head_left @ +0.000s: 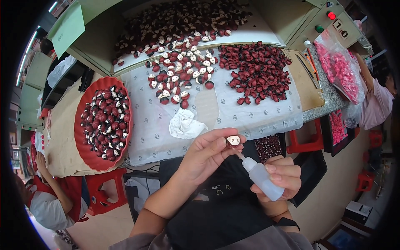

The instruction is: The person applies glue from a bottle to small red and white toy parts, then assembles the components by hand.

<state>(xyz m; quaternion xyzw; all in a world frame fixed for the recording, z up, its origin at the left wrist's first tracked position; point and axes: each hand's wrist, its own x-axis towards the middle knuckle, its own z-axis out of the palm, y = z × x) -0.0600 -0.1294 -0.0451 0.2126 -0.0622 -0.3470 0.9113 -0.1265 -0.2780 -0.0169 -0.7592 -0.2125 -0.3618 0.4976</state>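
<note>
My left hand (204,156) pinches a small doll-head piece (234,140) with a pale face and dark red back between thumb and fingers. In my right hand (285,175) is a translucent white squeeze bottle (265,182), tilted so its thin nozzle points up at the piece's underside. Whether the tip touches it I cannot tell. Beyond my hands, many similar red, black and white heads (183,75) lie loose on white printed paper (258,118). Right of them is a heap of dark red, black-edged petal-like parts (256,68). A crumpled white tissue (186,125) lies just ahead of my left hand.
A scalloped red tray (79,133) full of heads stands at left. More heads fill the lit machine opening (179,25) behind. Slim tools (310,68) and a bag of pink parts (339,62) lie at right. Co-workers (50,208) sit on both sides, near red stools (306,139).
</note>
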